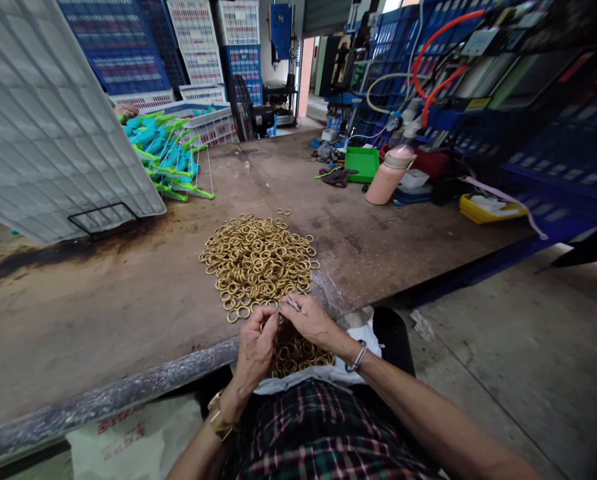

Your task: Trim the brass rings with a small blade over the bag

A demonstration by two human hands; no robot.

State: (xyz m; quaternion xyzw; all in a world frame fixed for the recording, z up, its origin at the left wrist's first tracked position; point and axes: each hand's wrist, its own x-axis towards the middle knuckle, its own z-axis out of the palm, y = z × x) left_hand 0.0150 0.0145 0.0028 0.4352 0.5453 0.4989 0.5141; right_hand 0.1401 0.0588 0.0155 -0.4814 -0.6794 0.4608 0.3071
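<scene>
A heap of brass-coloured rings [261, 257] lies on the worktable in front of me. My left hand [255, 347] is closed at the heap's near edge, with what looks like one ring between thumb and fingers. Close beside it, my right hand [309, 321] is closed round a small silvery metal tool [293, 303] whose exact kind is hidden by the fingers. The fingertips of both hands almost meet. Below them, more rings [303, 353] lie in a white sack [288, 383] on my lap, partly covered by my hands.
The brown worktable [128, 300] has a plastic-wrapped front edge. A white ribbed panel [68, 133] leans at left near green and blue plastic parts [171, 157]. A pink bottle [388, 177], green tray [362, 163] and yellow tray [491, 210] stand at right.
</scene>
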